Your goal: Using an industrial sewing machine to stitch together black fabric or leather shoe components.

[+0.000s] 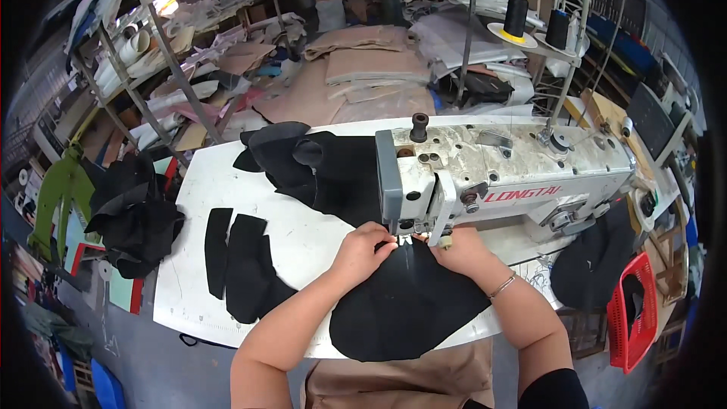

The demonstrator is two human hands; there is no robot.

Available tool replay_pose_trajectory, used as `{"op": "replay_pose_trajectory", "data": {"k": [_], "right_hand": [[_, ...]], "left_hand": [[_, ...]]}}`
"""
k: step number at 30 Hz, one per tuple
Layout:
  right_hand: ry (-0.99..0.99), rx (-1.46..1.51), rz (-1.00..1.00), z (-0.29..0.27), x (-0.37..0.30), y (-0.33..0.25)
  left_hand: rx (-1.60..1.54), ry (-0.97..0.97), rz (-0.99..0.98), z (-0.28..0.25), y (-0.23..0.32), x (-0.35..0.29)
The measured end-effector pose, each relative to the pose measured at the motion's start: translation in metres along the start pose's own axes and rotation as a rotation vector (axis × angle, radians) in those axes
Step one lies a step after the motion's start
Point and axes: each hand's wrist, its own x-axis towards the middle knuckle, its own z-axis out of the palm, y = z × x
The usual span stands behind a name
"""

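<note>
A black fabric piece (pixel 405 303) with a seam line down its middle lies on the white sewing table, its far end under the presser foot (pixel 405 241) of a sewing machine (pixel 507 167). My left hand (pixel 365 251) is closed, thumb and fingers pinching the fabric's edge just left of the foot. On the other side, my right hand (pixel 460 251) grips the same piece close to the needle; the machine head hides some of its fingertips. More black fabric (pixel 326 170) is bunched behind and left of the machine head.
Two cut black pieces (pixel 246 265) lie on the table's left part. Beyond that edge hangs a heap of black pieces (pixel 135 216). A red basket (pixel 632 314) stands at right, near dark fabric (pixel 594 261). Thread cones (pixel 516 15) stand behind the machine; stacked sheets (pixel 371 64) fill the background.
</note>
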Motion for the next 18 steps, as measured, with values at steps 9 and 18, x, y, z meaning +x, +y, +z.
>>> {"op": "replay_pose_trajectory", "data": {"k": [9, 18], "right_hand": [[0.292, -0.299, -0.06, -0.095, -0.092, 0.014], [0.557, -0.51, 0.334, -0.111, -0.139, 0.084]], "left_hand": [[-0.002, 0.007, 0.004, -0.008, -0.003, -0.003], [-0.012, 0.018, 0.04, -0.004, -0.003, -0.001]]}}
